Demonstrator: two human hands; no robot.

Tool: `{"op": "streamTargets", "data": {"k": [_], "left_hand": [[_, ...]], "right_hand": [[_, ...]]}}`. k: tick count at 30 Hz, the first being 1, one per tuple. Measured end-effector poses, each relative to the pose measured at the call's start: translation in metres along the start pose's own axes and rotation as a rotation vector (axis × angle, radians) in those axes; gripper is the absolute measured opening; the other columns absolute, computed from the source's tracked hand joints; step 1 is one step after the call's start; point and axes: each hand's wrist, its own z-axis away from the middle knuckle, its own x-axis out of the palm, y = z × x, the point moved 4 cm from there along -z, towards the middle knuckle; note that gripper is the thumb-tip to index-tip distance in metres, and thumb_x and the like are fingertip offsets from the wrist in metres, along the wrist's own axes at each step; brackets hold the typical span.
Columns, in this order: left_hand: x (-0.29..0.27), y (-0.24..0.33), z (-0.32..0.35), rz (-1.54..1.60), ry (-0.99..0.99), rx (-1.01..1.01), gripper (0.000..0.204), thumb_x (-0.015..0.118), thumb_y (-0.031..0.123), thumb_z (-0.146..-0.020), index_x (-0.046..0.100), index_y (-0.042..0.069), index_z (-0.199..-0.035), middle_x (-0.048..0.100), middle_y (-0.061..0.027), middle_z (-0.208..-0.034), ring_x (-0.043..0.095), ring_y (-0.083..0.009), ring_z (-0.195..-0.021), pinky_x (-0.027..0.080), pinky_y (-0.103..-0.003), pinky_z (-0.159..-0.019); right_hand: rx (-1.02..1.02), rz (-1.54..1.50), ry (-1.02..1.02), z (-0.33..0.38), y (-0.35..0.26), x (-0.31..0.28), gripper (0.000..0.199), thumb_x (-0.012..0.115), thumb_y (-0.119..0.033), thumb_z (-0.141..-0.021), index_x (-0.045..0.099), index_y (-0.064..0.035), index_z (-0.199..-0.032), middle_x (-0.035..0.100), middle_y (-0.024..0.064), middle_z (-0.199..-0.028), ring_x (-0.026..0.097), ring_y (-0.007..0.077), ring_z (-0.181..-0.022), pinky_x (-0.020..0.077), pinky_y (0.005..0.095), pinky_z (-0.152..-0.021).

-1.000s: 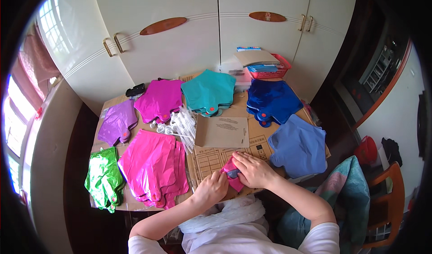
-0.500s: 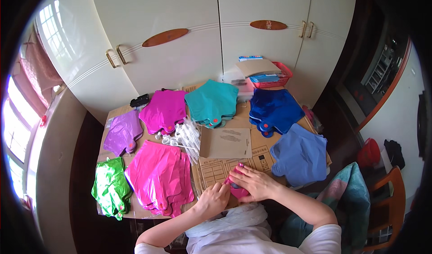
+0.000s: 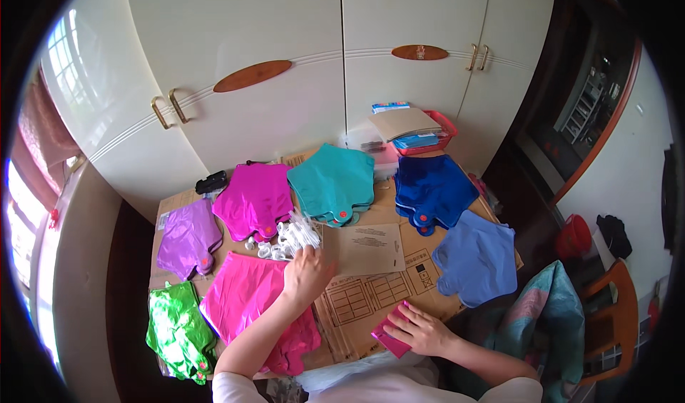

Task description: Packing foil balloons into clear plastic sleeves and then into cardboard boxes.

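Note:
My left hand (image 3: 308, 274) reaches over the middle of the table, its fingers pinched together at the near ends of a bundle of white plastic sticks (image 3: 300, 230) with cup-shaped white pieces. Its fingertips are partly hidden, so how many sticks it grips does not show. Near the front edge, my right hand (image 3: 422, 331) holds a folded pink foil balloon (image 3: 389, 340) down against the cardboard, fingers across it. Beneath my left forearm lies a stack of flat bright pink foil balloons (image 3: 239, 289), partly covered by the arm.
Around the table lie flat foil balloons: green (image 3: 177, 328), purple (image 3: 189, 239), magenta (image 3: 253, 196), teal (image 3: 332, 178), dark blue (image 3: 435, 189) and light blue (image 3: 478, 257). A brown cardboard piece (image 3: 367, 249) lies centrally. A red basket (image 3: 448, 128) stands behind, before white cabinets (image 3: 242, 24).
My left hand has left the folded pink balloon and moved up to the white sticks. My right hand stays on the balloon, slightly lower and to the right. The head view has shifted a little.

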Motion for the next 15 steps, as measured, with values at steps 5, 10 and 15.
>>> {"op": "streamTargets", "data": {"k": [5, 10, 15], "left_hand": [[0.025, -0.013, -0.005, 0.193, -0.093, -0.099, 0.022, 0.057, 0.024, -0.077, 0.06, 0.005, -0.067, 0.061, -0.0141, -0.066, 0.063, -0.0295, -0.06, 0.051, -0.04, -0.053], [-0.002, -0.017, -0.019, 0.806, -0.123, -0.379, 0.021, 0.059, 0.018, -0.071, 0.064, -0.002, -0.067, 0.059, -0.0149, -0.056, 0.061, -0.0249, -0.052, 0.048, -0.034, -0.053], [-0.01, -0.011, 0.008, 0.762, -0.276, -0.47, 0.022, 0.06, 0.019, -0.071, 0.063, -0.002, -0.066, 0.059, -0.0137, -0.055, 0.061, -0.0215, -0.051, 0.048, -0.033, -0.054]], "right_hand": [[0.011, -0.079, 0.045, -0.006, 0.006, -0.013, 0.037, 0.061, -0.016, -0.072, 0.064, -0.0147, -0.108, 0.063, 0.0048, -0.109, 0.058, 0.0255, -0.106, 0.0441, 0.0409, -0.097], [0.276, -0.331, 0.255, -0.018, 0.031, -0.016, 0.034, 0.062, -0.008, -0.072, 0.065, -0.0105, -0.106, 0.066, 0.0064, -0.1, 0.063, 0.0248, -0.095, 0.0488, 0.0361, -0.089], [0.787, -1.103, 0.377, -0.014, 0.047, 0.006, 0.019, 0.06, -0.018, -0.087, 0.064, -0.0031, -0.099, 0.066, 0.0074, -0.08, 0.06, 0.0134, -0.064, 0.0461, 0.0276, -0.06]]}}
